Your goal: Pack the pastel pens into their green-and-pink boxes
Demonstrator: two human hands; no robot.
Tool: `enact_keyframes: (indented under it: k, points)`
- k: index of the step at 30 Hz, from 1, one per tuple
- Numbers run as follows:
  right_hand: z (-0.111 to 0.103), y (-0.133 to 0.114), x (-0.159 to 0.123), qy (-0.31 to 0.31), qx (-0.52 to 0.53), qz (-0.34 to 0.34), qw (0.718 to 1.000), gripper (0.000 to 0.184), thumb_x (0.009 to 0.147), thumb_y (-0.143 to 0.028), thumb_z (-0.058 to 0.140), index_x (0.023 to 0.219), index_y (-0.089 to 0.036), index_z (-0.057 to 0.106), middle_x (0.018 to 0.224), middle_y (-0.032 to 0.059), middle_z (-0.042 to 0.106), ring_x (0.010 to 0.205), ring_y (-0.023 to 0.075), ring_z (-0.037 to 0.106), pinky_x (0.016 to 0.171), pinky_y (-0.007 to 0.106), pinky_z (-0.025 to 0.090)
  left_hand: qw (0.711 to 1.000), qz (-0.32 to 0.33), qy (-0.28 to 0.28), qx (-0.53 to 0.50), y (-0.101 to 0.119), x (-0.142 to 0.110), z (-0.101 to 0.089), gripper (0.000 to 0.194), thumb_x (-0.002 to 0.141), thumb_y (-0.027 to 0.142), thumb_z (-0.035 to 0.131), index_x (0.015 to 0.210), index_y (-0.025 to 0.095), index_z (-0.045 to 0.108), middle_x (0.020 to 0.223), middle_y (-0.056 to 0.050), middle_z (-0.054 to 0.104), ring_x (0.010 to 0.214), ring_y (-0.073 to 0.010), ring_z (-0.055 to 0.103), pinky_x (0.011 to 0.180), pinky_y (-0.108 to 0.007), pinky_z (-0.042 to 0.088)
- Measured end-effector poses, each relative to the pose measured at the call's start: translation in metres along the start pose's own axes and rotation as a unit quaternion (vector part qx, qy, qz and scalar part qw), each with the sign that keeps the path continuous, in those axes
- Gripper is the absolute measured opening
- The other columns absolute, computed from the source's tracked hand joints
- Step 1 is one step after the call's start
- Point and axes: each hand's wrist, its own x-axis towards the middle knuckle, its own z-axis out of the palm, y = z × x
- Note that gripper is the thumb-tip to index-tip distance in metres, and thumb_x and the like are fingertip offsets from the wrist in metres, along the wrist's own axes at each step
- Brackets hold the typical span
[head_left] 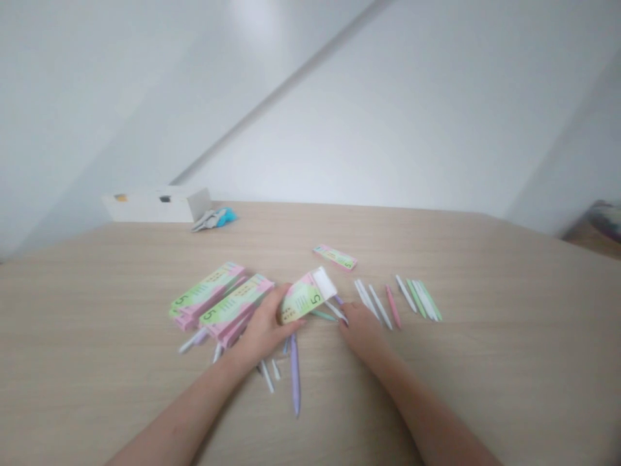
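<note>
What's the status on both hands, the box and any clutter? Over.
Left hand gripping pink-and-green box. Right hand at white pen near box's white end, grip unclear. Loose purple pen below box, possibly in the way.

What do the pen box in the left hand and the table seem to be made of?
Pen box: probably thin printed cardboard, as its flat sides and pale end flap suggest.
Table: wood or wood-look laminate, matte, with fine grain lines.
</note>
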Motion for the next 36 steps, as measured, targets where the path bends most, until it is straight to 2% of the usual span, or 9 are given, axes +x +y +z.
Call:
enact_keyframes:
  k: [5,13,16,19,22,25,28,31,36]
  points:
    - [0.002,0.002,-0.002,0.005,0.047,0.021,0.999,0.023,0.078,-0.013,0.049,0.097,-0.014,0.061,0.093,0.0117,0.063,0.086,0.0222,0.060,0.073,0.030,0.043,1.000,0.003,0.005,0.007,0.000,0.000,0.000,0.062,0.073,0.031,0.068,0.128,0.019,0.042,0.125,-0.010,0.053,0.116,-0.0264,0.050,0.100,-0.044,0.040]
    - [-0.008,-0.003,0.000,0.102,0.164,0.068,0.979,0.015,0.070,-0.015,0.051,0.084,-0.018,0.055,0.073,0.0028,0.058,0.067,0.0180,0.055,0.059,0.027,0.039,1.000,0.010,0.009,0.021,-0.001,0.000,-0.001,0.061,0.073,0.031,0.068,0.127,0.019,0.043,0.123,-0.009,0.054,0.112,-0.0254,0.052,0.097,-0.041,0.042]
    - [-0.019,-0.007,-0.002,0.145,0.217,0.098,0.960,0.018,0.070,-0.017,0.050,0.088,-0.018,0.053,0.067,-0.0003,0.054,0.060,0.0169,0.052,0.054,0.026,0.037,0.999,0.018,0.006,0.031,-0.001,0.000,-0.001,0.059,0.073,0.030,0.068,0.126,0.018,0.044,0.120,-0.009,0.055,0.111,-0.0251,0.053,0.095,-0.040,0.043]
    - [-0.033,-0.009,-0.005,0.222,0.317,0.096,0.917,0.024,0.078,-0.022,0.048,0.102,-0.018,0.050,0.071,-0.0002,0.055,0.060,0.0158,0.053,0.053,0.026,0.040,0.999,0.022,0.000,0.043,-0.003,0.000,-0.001,0.057,0.073,0.029,0.067,0.125,0.019,0.044,0.120,-0.008,0.055,0.111,-0.0249,0.052,0.095,-0.040,0.043]
    - [-0.045,-0.012,-0.009,0.265,0.442,0.101,0.851,0.024,0.087,-0.031,0.044,0.107,-0.020,0.048,0.070,-0.0018,0.056,0.051,0.0124,0.049,0.045,0.023,0.040,0.998,0.032,-0.003,0.055,-0.007,-0.001,0.001,0.056,0.075,0.029,0.066,0.126,0.020,0.043,0.122,-0.009,0.053,0.113,-0.0251,0.050,0.098,-0.041,0.041]
    - [-0.053,-0.015,-0.012,0.298,0.529,0.078,0.791,0.024,0.089,-0.036,0.046,0.108,-0.021,0.045,0.071,-0.0020,0.060,0.048,0.0105,0.051,0.043,0.021,0.042,0.997,0.044,-0.004,0.065,-0.011,-0.002,0.002,0.056,0.075,0.029,0.065,0.127,0.022,0.043,0.123,-0.009,0.052,0.115,-0.0258,0.048,0.099,-0.042,0.039]
    - [-0.057,-0.019,-0.014,0.332,0.561,0.043,0.757,0.023,0.088,-0.035,0.050,0.107,-0.022,0.043,0.076,-0.0005,0.063,0.052,0.0109,0.056,0.048,0.022,0.047,0.996,0.045,-0.008,0.074,-0.012,-0.003,0.002,0.057,0.076,0.029,0.065,0.127,0.022,0.042,0.124,-0.009,0.052,0.116,-0.0261,0.048,0.100,-0.042,0.039]
    - [-0.058,-0.022,-0.016,0.360,0.556,0.027,0.748,0.029,0.087,-0.033,0.053,0.111,-0.024,0.039,0.084,0.0020,0.066,0.057,0.0125,0.061,0.052,0.024,0.051,0.996,0.043,-0.013,0.081,-0.012,-0.004,0.002,0.057,0.075,0.028,0.065,0.128,0.022,0.042,0.124,-0.009,0.052,0.116,-0.0264,0.047,0.100,-0.043,0.039]
    - [-0.053,-0.026,-0.019,0.350,0.531,0.027,0.771,0.047,0.084,-0.032,0.058,0.122,-0.024,0.031,0.092,0.0065,0.068,0.064,0.0161,0.066,0.059,0.029,0.056,0.995,0.050,-0.021,0.087,-0.011,-0.004,0.003,0.056,0.077,0.028,0.064,0.128,0.023,0.042,0.122,-0.009,0.053,0.115,-0.0270,0.048,0.099,-0.044,0.040]
